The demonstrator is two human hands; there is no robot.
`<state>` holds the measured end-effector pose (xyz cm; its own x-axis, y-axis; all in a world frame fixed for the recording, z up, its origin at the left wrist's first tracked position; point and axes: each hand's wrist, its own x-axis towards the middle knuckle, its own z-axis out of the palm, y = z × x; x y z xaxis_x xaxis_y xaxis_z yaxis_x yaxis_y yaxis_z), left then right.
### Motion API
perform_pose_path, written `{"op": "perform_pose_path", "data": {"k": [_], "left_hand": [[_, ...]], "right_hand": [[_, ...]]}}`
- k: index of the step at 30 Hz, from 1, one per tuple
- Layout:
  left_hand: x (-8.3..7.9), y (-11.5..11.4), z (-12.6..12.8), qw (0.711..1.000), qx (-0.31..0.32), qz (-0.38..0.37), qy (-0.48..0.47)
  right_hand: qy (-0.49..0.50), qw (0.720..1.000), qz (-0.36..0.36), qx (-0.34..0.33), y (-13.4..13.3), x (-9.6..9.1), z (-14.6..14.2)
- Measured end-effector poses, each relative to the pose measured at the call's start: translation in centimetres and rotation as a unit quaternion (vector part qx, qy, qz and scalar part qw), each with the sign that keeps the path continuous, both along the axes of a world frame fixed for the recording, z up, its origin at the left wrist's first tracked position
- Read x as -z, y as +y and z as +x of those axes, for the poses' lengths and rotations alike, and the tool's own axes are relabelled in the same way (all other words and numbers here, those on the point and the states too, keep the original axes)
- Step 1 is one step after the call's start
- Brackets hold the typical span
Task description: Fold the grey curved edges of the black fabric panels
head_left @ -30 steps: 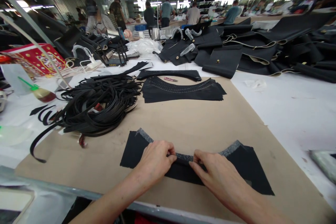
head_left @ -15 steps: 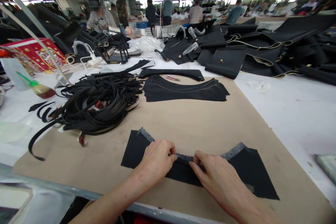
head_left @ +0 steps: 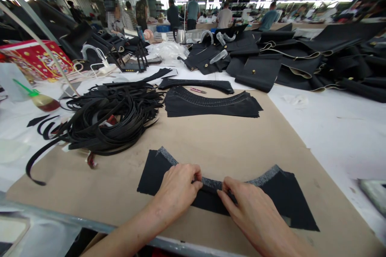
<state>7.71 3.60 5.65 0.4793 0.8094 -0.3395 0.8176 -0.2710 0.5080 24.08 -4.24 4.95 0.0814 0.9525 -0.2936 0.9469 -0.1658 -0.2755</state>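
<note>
Flat on the brown paper sheet lies a curved black panel (head_left: 297,200), leather or fabric, with a speckled grey strip (head_left: 265,177) along its concave upper edge. My left hand (head_left: 182,182) pinches that edge left of the middle, fingertips and thumb closed together on it. A short way to the right, my right hand (head_left: 249,198) grips the same edge between thumb and curled fingers. Between the two hands the edge looks folded over. The panel's ends spread out beyond both hands, and the material under my fingers is hidden.
Beyond the panel lies a stack of similar curved black pieces (head_left: 211,104), with a small pinkish tool (head_left: 198,90) behind it. A heap of black straps (head_left: 111,120) covers the left. Behind are black leather pieces (head_left: 259,72) and a green-nozzled bottle (head_left: 44,101). People work further back.
Both hands keep their pinch on the panel's edge with only slight finger movement. A little more of the grey strip shows beside them. The whole view has shifted slightly.
</note>
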Motion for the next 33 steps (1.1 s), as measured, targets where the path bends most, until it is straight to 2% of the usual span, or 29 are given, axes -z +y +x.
{"op": "perform_pose_path", "data": {"k": [6, 11, 17, 24, 33], "left_hand": [[0.5, -1.9, 0.0, 0.993, 0.095, -0.01, -0.073], [1.7, -3.6, 0.6, 0.988, 0.146, -0.002, -0.046], [2.6, -4.0, 1.1, 0.989, 0.145, 0.008, -0.027], [2.8, -3.9, 1.2, 0.991, 0.127, -0.027, -0.033], [2.7, -3.9, 1.2, 0.995, 0.095, -0.034, -0.007]], "right_hand": [[-0.008, 1.0, 0.017, -0.02, -2.6, 0.7, 2.0], [-0.052, 0.996, 0.056, -0.053, -4.6, 1.8, 3.4], [-0.079, 0.993, 0.049, -0.065, -5.2, 3.1, 3.6], [-0.061, 0.993, 0.076, -0.073, -6.1, 4.4, 4.0], [-0.045, 0.984, 0.152, -0.084, -6.7, 5.7, 4.7]]}}
